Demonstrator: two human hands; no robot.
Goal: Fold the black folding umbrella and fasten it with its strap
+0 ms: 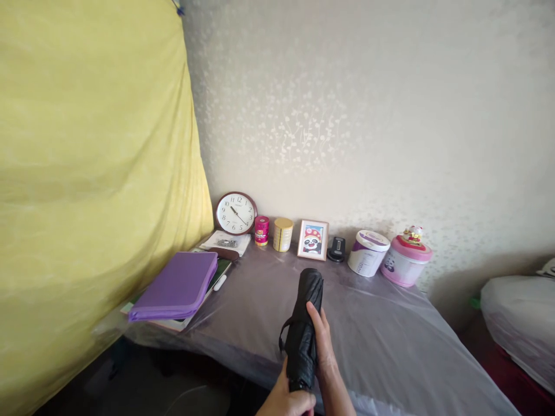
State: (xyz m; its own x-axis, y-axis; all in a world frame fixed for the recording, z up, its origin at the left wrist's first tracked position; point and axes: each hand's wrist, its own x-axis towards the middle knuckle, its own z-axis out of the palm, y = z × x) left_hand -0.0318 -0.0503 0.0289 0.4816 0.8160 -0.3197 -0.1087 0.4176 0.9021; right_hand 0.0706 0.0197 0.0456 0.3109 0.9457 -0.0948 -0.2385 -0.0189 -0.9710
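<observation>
A compact black umbrella of folded fabric [304,329] is held by both hands, above the front part of the surface [254,318], which is covered with a grey cloth. It is tilted, with its top end pointing away from the person. The left hand [288,398] has its fingers clamped around the lower end. The right hand [324,346] has its fingers clamped along the right side, although some of them are hidden behind the umbrella.

As I judge it, the folding is mostly done, because the fabric lies close in a narrow roll and is not spread. A thin black strap loop [281,340] stands out at the left side; whether it is fastened, I cannot tell. The umbrella is not yet put down. Near the left edge lies a flat purple folder [176,283], and behind it a round white wall clock with brown rim [236,212] leans at the wall, both untouched.
</observation>
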